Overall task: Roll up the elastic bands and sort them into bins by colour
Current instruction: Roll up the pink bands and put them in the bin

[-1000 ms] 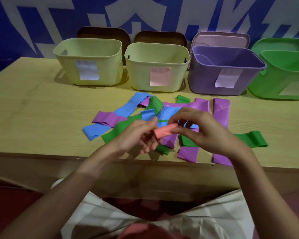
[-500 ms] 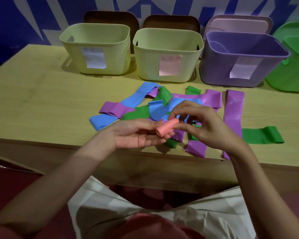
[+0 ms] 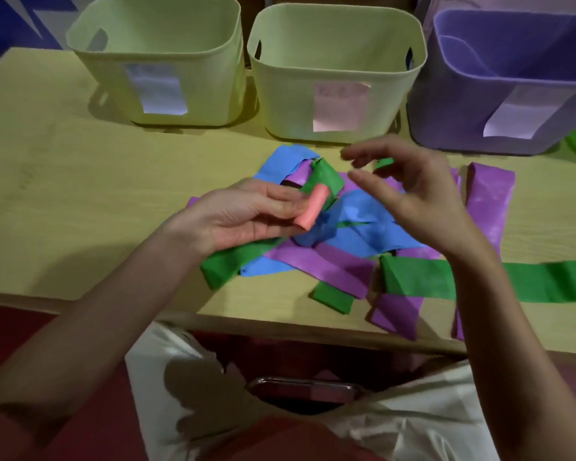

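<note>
The left hand [image 3: 246,217] lies palm up, its forearm reaching in from the lower left, and its fingers [image 3: 280,207] hold a rolled pink band [image 3: 313,207] at their tips. The right hand [image 3: 413,201] hovers just beside it, apart from the roll, fingers loosely bent and spread, holding nothing; its forearm comes in from the lower right.

The person's 2 forearms are bare from the frame's lower corners to the left hand [image 3: 246,216] and right hand [image 3: 423,197], with no sleeves or wristwear showing. A cream-white garment [image 3: 413,424] covers the lap, with a red-pink cloth [image 3: 280,437] at the bottom edge.
</note>
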Demonstrator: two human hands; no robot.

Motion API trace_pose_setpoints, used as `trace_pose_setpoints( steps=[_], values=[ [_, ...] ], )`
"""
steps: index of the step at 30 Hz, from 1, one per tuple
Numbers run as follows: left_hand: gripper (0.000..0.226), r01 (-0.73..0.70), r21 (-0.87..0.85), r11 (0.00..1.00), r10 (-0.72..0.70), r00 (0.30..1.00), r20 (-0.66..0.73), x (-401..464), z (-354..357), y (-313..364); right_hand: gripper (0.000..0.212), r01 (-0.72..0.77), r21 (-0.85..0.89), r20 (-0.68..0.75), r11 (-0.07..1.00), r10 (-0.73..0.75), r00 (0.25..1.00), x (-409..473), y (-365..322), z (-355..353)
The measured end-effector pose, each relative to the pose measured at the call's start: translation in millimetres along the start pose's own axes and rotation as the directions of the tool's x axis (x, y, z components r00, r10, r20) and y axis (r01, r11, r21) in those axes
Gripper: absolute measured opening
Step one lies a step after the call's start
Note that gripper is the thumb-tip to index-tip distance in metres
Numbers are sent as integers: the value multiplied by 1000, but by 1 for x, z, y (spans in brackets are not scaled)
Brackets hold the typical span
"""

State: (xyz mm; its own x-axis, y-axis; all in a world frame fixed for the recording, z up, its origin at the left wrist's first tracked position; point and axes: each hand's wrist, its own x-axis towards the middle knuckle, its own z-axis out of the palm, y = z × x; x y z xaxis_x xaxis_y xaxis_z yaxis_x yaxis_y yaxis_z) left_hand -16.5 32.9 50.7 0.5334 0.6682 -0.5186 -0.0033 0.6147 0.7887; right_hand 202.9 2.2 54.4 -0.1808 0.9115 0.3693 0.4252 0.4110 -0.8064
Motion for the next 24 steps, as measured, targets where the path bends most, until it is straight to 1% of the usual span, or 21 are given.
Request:
trace_pose_setpoints(
  steps=[3,5,7,10,13,16,21,24],
  values=[
    [32,-105,42,994,110,983,-147,15,-5,20,19,-7,-74,-172,997,-6,985,26,18,-8],
    [34,-129,94,987,146,967,-210,24,-7,34,19,-15,-126,-252,992,-18,968,40,27,-13],
    [31,-126,117,985,151,959,-240,32,-7,47,21,-16,-197,-291,980,-43,956,51,32,-17],
    [19,-114,148,982,152,949,-275,41,-2,62,23,-28,-246,-282,969,-44,958,63,36,-25],
    [19,-124,231,965,190,938,-289,44,6,73,24,-8,-256,-243,967,-56,968,68,34,-34],
    [21,-142,265,954,222,927,-301,43,16,95,26,-16,-274,-205,962,-43,978,74,31,-46],
    [22,-238,351,906,359,870,-338,55,36,144,32,-86,-347,-131,934,42,990,90,39,-60],
    [21,-213,349,913,351,847,-400,92,41,171,32,-126,-357,-119,926,88,989,96,44,-62]
  ],
)
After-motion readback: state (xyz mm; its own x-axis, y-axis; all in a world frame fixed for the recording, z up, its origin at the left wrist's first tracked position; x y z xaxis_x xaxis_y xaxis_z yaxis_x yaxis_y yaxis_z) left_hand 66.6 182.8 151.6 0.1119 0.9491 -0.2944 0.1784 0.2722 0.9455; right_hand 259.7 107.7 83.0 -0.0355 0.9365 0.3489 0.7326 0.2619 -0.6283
